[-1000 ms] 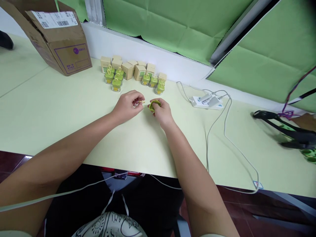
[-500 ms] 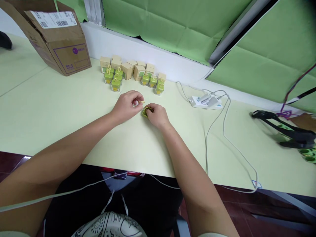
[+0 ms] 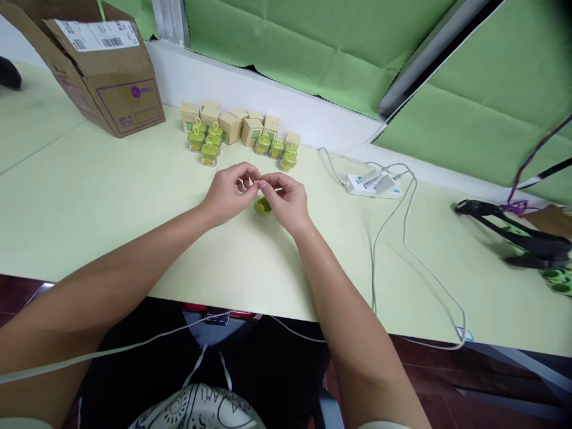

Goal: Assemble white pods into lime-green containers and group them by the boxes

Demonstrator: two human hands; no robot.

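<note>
Fingertips of both my hands meet over the table in a pinch. My left hand point(image 3: 233, 189) is closed on a small pale-yellow cord point(image 3: 256, 182), mostly hidden by the fingers. On that same cord, thumb and forefinger of my right hand point(image 3: 286, 199) are pressed together. Just below the right fingers sits a hollow green lid point(image 3: 263, 206), partly covered by that hand; I cannot tell if the other fingers touch it. Beyond the hands stand small clear jars with green lids and loops, one group to the left point(image 3: 210, 154) and another to the right point(image 3: 288, 161).
Small cardboard boxes point(image 3: 230, 128) line the wall behind the jars. A large open carton point(image 3: 127, 104) stands at the back left. On the right lie a white power strip point(image 3: 374, 183) with trailing cables and a black frame-like object point(image 3: 518, 229). A person's hand point(image 3: 556, 223) shows at the right edge.
My right hand has let go of the green lid and moved up and left to the cord. The lid now shows below it. My left hand has barely moved.
</note>
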